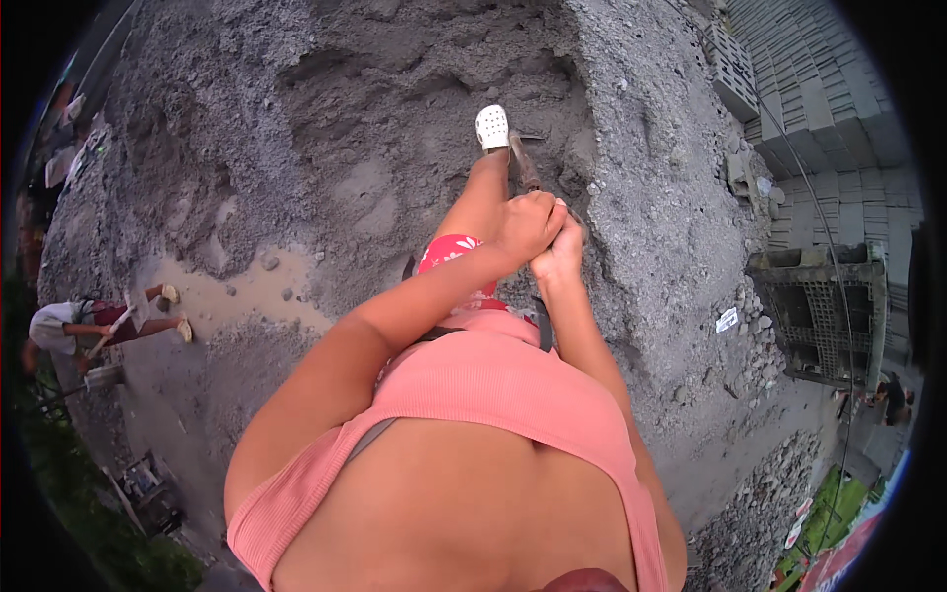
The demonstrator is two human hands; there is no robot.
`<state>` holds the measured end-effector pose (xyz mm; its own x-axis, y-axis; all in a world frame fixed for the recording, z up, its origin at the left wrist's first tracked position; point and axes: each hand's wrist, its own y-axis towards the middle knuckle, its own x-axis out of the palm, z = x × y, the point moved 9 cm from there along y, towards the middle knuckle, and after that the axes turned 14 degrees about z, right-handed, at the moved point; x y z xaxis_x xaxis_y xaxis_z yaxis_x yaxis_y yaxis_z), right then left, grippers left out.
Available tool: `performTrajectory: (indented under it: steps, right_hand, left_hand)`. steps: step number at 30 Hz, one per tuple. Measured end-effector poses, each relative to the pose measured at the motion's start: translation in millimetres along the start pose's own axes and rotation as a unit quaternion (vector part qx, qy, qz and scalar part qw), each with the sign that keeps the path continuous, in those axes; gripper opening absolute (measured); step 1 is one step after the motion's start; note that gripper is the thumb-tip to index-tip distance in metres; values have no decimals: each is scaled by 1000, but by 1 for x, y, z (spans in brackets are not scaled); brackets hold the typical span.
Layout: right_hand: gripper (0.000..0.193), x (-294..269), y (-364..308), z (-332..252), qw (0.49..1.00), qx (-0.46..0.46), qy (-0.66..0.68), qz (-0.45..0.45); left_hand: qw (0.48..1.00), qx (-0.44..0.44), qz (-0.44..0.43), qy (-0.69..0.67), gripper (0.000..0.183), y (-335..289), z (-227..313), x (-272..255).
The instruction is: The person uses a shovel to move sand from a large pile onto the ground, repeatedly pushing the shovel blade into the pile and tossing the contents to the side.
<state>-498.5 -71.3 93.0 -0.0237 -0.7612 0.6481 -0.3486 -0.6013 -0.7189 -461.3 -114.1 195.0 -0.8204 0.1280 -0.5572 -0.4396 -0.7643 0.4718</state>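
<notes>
Left hand [528, 225] and right hand [560, 252] both closed tight on the shovel handle [525, 166] | blade hidden by white shoe [491, 126] in gravel pile [651, 197] | tip: press straight down, keep 2 hands stacked.

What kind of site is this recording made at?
Probably an outdoor block-making or construction yard. A big grey sand-and-gravel heap fills the ground, grey concrete blocks are stacked at the right, and both hands grip a tool handle dug into the heap.

Brown shovel handle [524, 163], tilted, blade in grey sand.
</notes>
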Motion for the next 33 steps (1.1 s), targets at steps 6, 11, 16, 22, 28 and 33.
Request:
performTrajectory:
  steps: [6, 11, 16, 22, 28, 33]
  right_hand:
    - [21, -35, 13, 17, 999, -30, -20, -26]
    - [23, -50, -4, 13, 999, -14, -43, -6]
    - [21, -68, -1, 5, 997, -64, -46, 4]
    - [11, -135, 2, 16, 993, -89, -49, 55]
    - [9, -235, 1, 64, 983, -58, -121, 124]
    - [9, -408, 17, 89, 894, 13, -155, 420]
  left_hand:
    - [999, -17, -16, 22, 32, -27, -23, 15]
    - [998, -28, -44, 31, 30, -43, -15, 16]
    - [992, -97, -74, -24, 25, -53, -5, 19]
    - [992, -78, -48, -83, 26, -121, -41, -15]
    - [911, -347, -154, 158, 30, -295, -218, -164]
    - [731, -551, -196, 353, 36, -435, -354, -339]
